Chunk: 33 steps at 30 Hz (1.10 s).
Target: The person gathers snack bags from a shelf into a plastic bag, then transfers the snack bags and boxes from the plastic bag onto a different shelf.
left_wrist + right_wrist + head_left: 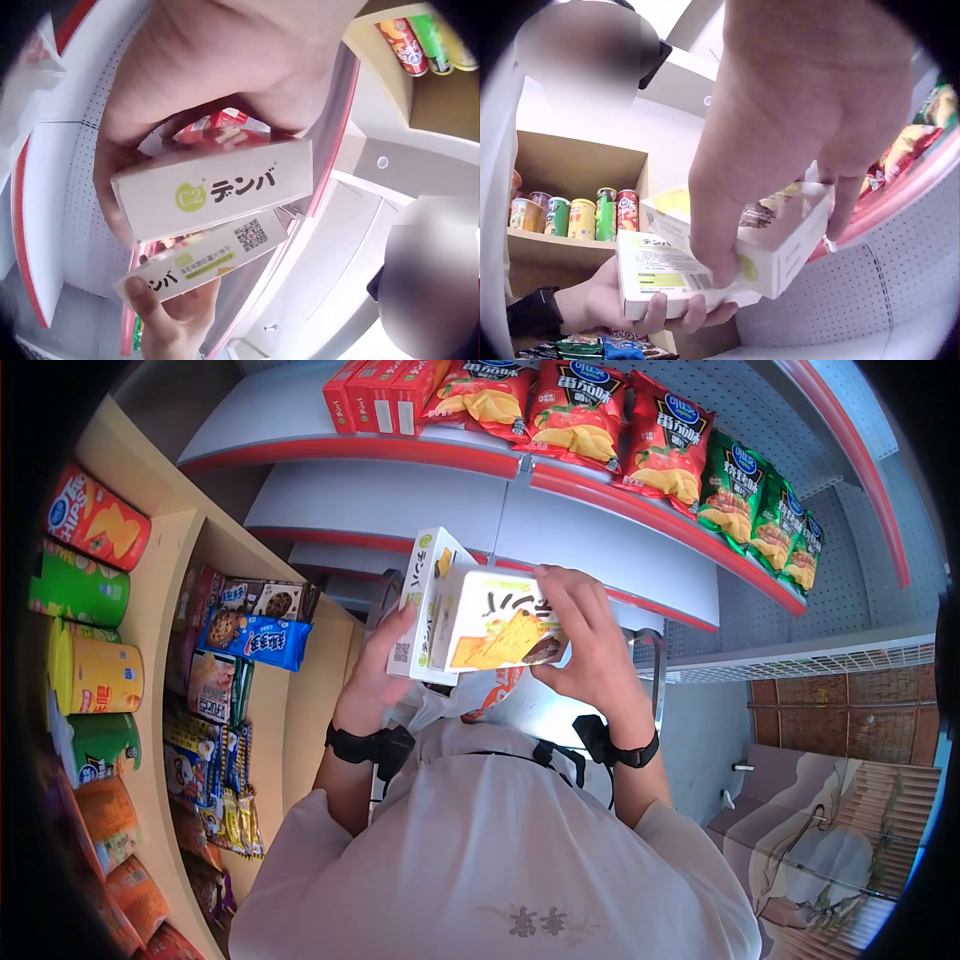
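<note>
Side by side in front of my chest are two white biscuit boxes printed with crackers. My left hand [375,660] grips the left box [425,605] by its sides, and its fingers curl under that box [656,277] in the right wrist view. The other box [505,630] is in my right hand [595,645], pinched between thumb and fingers, its cracker picture turned upward. In the left wrist view the nearer box [217,187] shows its narrow printed side, close above the second box [210,259], where my right thumb presses an end.
Ahead, a shelf [460,450] bears red boxes [375,400] and red and green chip bags [575,420], with lower shelves beneath. Left, a wooden rack [190,540] holds chip cans [100,675] and snack packs [255,635]. A plastic bag [435,705] is below the boxes.
</note>
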### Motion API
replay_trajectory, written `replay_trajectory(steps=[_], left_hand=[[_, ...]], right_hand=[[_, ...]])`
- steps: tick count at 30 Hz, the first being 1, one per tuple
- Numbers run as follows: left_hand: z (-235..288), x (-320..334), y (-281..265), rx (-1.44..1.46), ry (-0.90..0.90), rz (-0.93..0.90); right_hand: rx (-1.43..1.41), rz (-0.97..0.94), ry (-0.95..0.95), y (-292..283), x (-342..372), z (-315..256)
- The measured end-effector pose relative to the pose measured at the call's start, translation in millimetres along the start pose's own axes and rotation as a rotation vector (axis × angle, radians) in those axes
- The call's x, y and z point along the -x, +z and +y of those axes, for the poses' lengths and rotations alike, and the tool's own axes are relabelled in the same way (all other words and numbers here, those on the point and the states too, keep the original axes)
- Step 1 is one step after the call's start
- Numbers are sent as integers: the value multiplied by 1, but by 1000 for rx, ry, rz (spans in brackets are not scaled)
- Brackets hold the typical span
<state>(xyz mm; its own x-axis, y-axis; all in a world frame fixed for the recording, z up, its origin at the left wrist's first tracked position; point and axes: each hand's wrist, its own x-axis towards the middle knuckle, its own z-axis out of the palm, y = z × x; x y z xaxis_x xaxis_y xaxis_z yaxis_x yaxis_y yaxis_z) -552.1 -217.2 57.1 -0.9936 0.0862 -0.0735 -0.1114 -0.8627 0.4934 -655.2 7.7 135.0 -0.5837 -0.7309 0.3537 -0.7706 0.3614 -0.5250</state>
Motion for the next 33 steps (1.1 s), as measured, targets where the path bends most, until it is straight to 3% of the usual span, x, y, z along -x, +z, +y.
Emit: replay_trajectory(steps=[2,5,7,8,12,21,23,24,26,27,29,33], left_hand=[[3,1,-8,-77,43,60],[8,1,-10,27,-46,-56],[9,2,-8,-11,-202,-1],[13,0,-4,-32,-277,-84],[3,-5,5,-85,-350,-106],[-10,-5,25,-284,-229,-56],[-17,-5,35,-345,-141,-48],[-19,-5,37,-406,-50,-38],[-22,-4,33,-337,-52,-11],[-24,-5,29,-268,-55,16],[-25,-4,17,-133,-113,-2],[-28,-6,1,150,-177,-28]], right_hand=[[54,3,-94,-1,-1,0],[134,-38,-170,0,-2,-2],[255,-39,-280,3,-2,-5],[227,-38,-271,8,-2,-6],[264,-31,-319,16,3,2],[196,154,-302,29,14,16],[25,331,-80,40,13,28],[26,332,-81,38,15,27],[-512,275,262,31,21,23],[-512,276,261,31,25,26],[-952,110,368,33,34,31],[-1032,78,409,28,31,23]])
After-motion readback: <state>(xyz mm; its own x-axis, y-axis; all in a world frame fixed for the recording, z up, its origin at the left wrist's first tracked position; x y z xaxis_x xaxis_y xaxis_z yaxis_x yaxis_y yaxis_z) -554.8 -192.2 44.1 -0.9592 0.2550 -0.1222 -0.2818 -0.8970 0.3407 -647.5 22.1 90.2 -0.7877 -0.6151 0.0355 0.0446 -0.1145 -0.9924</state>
